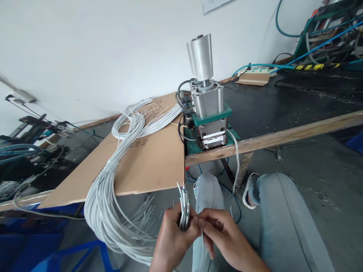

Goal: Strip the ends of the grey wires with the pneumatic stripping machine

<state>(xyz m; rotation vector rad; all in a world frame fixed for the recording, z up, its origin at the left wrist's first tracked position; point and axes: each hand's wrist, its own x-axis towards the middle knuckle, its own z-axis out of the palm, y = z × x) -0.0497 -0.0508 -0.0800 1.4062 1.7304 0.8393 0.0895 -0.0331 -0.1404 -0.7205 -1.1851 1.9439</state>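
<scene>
My left hand (179,230) is closed around a small bunch of white cables (184,206), whose stripped ends with coloured wires stick up above the fist. My right hand (217,230) meets it at the fingertips, pinching a single white cable (202,245) that hangs down over my lap. The exact tip between the fingers is hidden. Left of my hands, a thick bundle of white cables (113,204) droops over the table edge from a cardboard sheet (153,162). Its loose ends fan out behind my left hand.
A pneumatic press (210,102) with silver cylinders and a green base stands at the table's front edge. A power strip (261,70) and blue air hoses lie at the back right. Machinery (331,34) fills the far right. A blue stool (85,249) stands below left.
</scene>
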